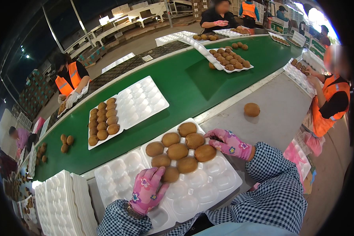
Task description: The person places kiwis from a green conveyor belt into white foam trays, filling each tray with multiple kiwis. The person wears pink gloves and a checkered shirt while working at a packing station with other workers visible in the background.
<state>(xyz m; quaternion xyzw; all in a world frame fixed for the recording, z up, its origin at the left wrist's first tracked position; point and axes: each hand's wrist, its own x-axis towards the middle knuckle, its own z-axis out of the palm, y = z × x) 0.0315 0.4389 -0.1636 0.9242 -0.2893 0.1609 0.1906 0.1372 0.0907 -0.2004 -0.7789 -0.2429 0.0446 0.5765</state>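
Note:
A white moulded foam tray with an open lid (pixel 228 177) lies tilted in front of me, its upper cups filled with several brown kiwifruit (pixel 178 151) and its lower cups bare. My left hand (pixel 149 188), in a pink flowered glove, touches the lowest kiwifruit (pixel 170 174) with its fingertips; whether it grips the fruit is hard to tell. At the tray's right edge is my right hand (pixel 231 144), gloved alike, its fingers bent beside the rightmost kiwifruit (pixel 205 152); its fingertips are partly hidden. One loose kiwifruit (pixel 251 109) lies on the grey metal table (pixel 271 124) beyond my right hand.
A green conveyor belt (pixel 177 85) runs across, carrying a half-filled open tray (pixel 143 101), another filled tray (pixel 230 60) and loose kiwifruit (pixel 67 139). Stacked empty trays (pixel 65 203) stand at lower left. A person in an orange vest (pixel 330 103) works at right; others work across the belt.

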